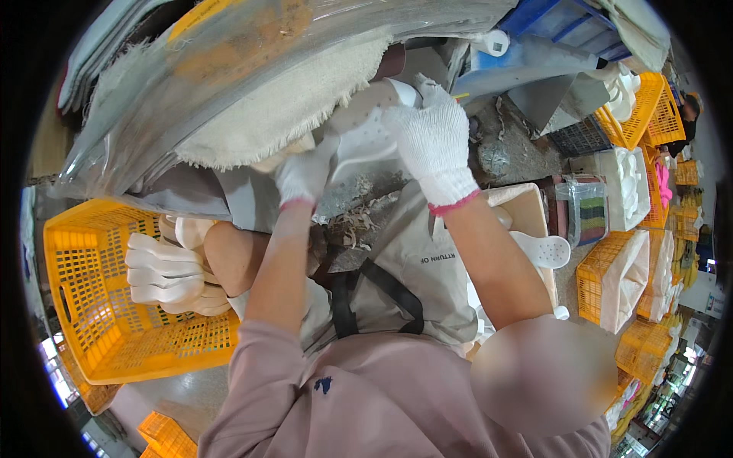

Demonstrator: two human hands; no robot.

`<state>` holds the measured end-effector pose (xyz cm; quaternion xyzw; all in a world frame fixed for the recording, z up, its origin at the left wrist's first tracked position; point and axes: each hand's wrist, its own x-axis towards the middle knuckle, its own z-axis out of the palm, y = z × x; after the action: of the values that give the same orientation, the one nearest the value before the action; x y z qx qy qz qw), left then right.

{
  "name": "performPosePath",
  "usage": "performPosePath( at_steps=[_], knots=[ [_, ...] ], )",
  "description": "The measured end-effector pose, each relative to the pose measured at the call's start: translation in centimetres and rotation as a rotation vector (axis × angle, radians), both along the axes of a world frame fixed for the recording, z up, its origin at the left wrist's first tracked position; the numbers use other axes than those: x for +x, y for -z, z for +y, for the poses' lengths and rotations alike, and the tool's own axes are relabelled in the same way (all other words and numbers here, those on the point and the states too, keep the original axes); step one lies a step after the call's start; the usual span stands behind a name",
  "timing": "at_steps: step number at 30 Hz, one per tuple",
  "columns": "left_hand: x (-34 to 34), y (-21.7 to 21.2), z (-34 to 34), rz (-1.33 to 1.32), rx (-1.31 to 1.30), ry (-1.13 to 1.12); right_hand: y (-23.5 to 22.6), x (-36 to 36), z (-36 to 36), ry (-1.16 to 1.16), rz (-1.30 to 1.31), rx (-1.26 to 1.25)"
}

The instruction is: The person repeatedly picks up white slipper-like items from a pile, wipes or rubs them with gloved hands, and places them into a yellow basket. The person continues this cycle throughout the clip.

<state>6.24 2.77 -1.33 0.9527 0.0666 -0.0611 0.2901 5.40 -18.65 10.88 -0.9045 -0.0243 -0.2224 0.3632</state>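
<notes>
A white foam clog (364, 143) with small holes is held between my two gloved hands, in front of a grey machine-like surface strewn with scraps. My right hand (435, 141), in a white knit glove with a pink cuff, is closed on its right side. My left hand (304, 174), gloved the same way, closes at its left end; the fingertips are partly hidden and a little blurred. Beside the left fingers, a beige edge (282, 156) shows under a frayed cream cloth (290, 107). A grey apron (416, 278) covers my lap.
At left stands a yellow crate (76, 328) with stacked white shoe-shaped pieces (172, 275). By my right forearm lies a white piece with holes (546, 249). Plastic-covered material (137, 130) overhangs the far left. More yellow crates (599, 267) line the right, and a blue crate (565, 23) stands behind.
</notes>
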Motion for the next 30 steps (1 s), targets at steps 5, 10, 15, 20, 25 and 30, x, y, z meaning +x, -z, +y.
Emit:
performPosePath(
  at_steps=[5, 10, 15, 20, 25, 30],
  knots=[
    [-5.3, -4.8, 2.0, 0.074, -0.412, 0.054, 4.7, 4.5, -0.2, -0.133, 0.048, -0.419],
    [-5.5, -5.1, -4.9, 0.190, -1.389, -0.164, -1.5, 1.6, 2.6, -0.110, 0.346, 0.101],
    [0.1, -3.4, -7.2, 0.015, -1.329, -0.129, -6.6, -7.4, 1.1, -0.378, 0.090, -0.682],
    [-3.8, -3.5, -6.1, 0.364, -1.479, -0.103, -4.8, -10.0, -1.9, -0.532, 0.116, -1.107],
    [-7.8, -4.1, -2.5, 0.564, -2.133, -0.252, -2.6, -14.1, 4.0, -0.585, 0.171, -0.635],
    [-4.0, -4.8, -1.0, -0.291, -0.931, -0.230, -2.0, -9.7, 8.2, -0.381, 0.061, -0.556]
  ],
)
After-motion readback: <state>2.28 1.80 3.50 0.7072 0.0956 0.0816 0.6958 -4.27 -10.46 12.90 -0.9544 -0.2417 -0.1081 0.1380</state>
